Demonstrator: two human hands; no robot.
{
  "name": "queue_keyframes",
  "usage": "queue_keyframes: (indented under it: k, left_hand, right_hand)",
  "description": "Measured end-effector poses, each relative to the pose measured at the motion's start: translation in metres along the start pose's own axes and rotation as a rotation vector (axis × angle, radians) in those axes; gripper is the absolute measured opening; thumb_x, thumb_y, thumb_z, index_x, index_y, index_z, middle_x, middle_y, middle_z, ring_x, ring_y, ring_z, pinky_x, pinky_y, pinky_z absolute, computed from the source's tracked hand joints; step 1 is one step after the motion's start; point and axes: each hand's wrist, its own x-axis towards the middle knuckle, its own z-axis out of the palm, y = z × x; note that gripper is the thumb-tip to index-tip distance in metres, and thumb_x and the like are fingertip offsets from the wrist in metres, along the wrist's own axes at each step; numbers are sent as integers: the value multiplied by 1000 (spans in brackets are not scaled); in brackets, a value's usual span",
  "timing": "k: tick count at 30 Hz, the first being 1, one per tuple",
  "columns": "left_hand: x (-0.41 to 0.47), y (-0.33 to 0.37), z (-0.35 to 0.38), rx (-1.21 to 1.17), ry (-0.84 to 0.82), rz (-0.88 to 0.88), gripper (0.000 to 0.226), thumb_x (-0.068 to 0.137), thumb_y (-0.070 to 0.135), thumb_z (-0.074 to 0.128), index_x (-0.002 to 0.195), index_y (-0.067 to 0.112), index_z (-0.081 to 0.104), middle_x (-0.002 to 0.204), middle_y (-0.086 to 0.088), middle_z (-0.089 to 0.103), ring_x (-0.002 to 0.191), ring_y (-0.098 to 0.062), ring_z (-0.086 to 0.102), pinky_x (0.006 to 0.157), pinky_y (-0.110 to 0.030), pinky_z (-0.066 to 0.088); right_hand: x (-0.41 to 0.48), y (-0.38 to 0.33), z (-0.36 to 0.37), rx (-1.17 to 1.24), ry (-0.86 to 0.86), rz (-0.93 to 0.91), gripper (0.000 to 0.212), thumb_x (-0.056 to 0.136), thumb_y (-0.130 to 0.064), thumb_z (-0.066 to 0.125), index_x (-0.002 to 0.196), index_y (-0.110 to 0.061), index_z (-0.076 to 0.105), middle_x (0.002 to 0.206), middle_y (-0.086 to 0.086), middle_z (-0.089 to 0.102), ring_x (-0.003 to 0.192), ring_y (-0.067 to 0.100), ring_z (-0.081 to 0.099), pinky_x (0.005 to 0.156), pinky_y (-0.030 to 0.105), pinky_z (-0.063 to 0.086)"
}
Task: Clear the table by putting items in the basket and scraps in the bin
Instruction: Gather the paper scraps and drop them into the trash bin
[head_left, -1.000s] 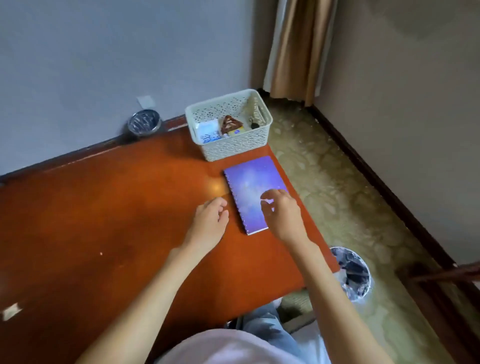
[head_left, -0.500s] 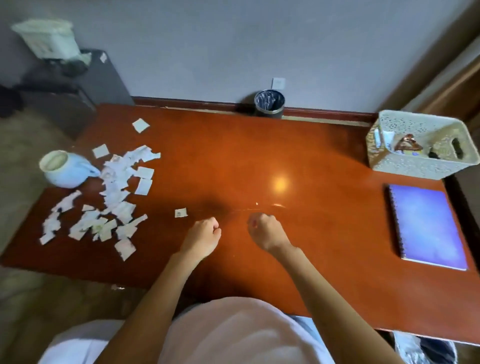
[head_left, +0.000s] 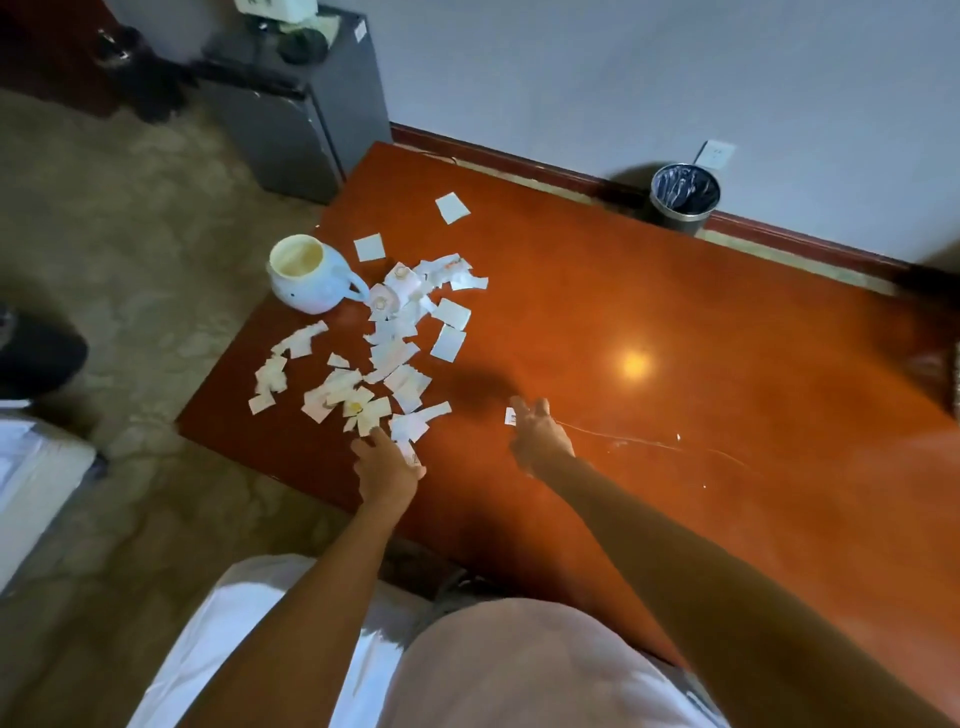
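Observation:
Several white paper scraps (head_left: 395, 343) lie scattered over the left part of the red-brown table (head_left: 675, 322). My left hand (head_left: 387, 467) rests open at the near edge of the pile, fingers touching the closest scraps. My right hand (head_left: 537, 436) reaches out with spread fingers, its fingertips at one small lone scrap (head_left: 510, 415). A white mug (head_left: 311, 275) stands at the table's left edge beside the pile. A small dark bin (head_left: 685, 197) with a liner stands against the wall behind the table. Only a sliver of the basket (head_left: 955, 374) shows at the right border.
A grey cabinet (head_left: 291, 114) stands on the floor beyond the table's far left corner. Something white (head_left: 36, 483) sits at the left border. A lamp glare (head_left: 634, 364) marks the bare middle of the table.
The view has swung left, so the purple notebook and most of the basket have left the frame. Both hands have moved left, from closed fists to spread fingers at the scraps.

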Motion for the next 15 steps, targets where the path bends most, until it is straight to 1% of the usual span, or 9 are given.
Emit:
queue_keyframes:
  k: [3, 5, 7, 9, 12, 13, 15]
  left_hand:
    - [4, -4, 14, -118, 37, 21, 64, 81, 14, 71, 134, 3, 37, 135, -20, 41, 116, -32, 55, 88, -33, 53]
    - [7, -1, 22, -219, 46, 43, 57, 80, 11, 72, 128, 1, 42, 129, -19, 48, 117, -32, 55, 89, -36, 53]
    - [8, 5, 26, -272, 49, 53, 54, 80, 9, 71, 126, 0, 43, 127, -19, 51, 119, -33, 54, 91, -38, 53]
    - [8, 10, 27, -245, 86, 72, 48, 83, 9, 68, 123, -2, 45, 124, -20, 53, 115, -33, 57, 88, -39, 55]
    - [5, 14, 24, -103, 123, 92, 35, 86, 11, 65, 116, -1, 52, 120, -19, 49, 102, -28, 60, 78, -30, 54]
    - [3, 15, 23, -64, 127, 105, 31, 86, 12, 64, 113, 0, 55, 119, -18, 50, 98, -27, 60, 78, -29, 54]
    - [1, 14, 21, -26, 107, 147, 24, 88, 13, 63, 107, 0, 59, 115, -17, 56, 97, -26, 62, 79, -28, 54]
  right_hand:
    - [7, 4, -4, -9, -20, 28, 65, 88, 10, 42, 144, -15, 21, 145, 19, 23, 116, 41, 55, 88, 39, 51]
    - [11, 11, -6, -13, -21, 27, 62, 89, 8, 45, 143, -15, 22, 140, 17, 28, 114, 41, 56, 88, 39, 52]
    - [13, 18, -6, -33, -19, 20, 61, 90, 4, 49, 141, -15, 24, 140, 15, 28, 113, 40, 57, 87, 39, 52]
    - [16, 22, -5, -38, -19, 6, 57, 89, 3, 51, 138, -14, 28, 140, 15, 29, 111, 40, 58, 85, 39, 52]
    - [22, 23, -6, -47, 6, -16, 49, 90, 0, 53, 134, -12, 33, 138, 15, 31, 111, 38, 58, 84, 38, 52]
    - [24, 22, -6, -42, 13, -16, 48, 90, -2, 54, 133, -12, 35, 136, 15, 32, 112, 37, 57, 84, 38, 51]
    - [28, 22, -5, -25, 25, -18, 46, 89, -3, 57, 130, -11, 38, 134, 14, 34, 115, 35, 54, 86, 38, 51]
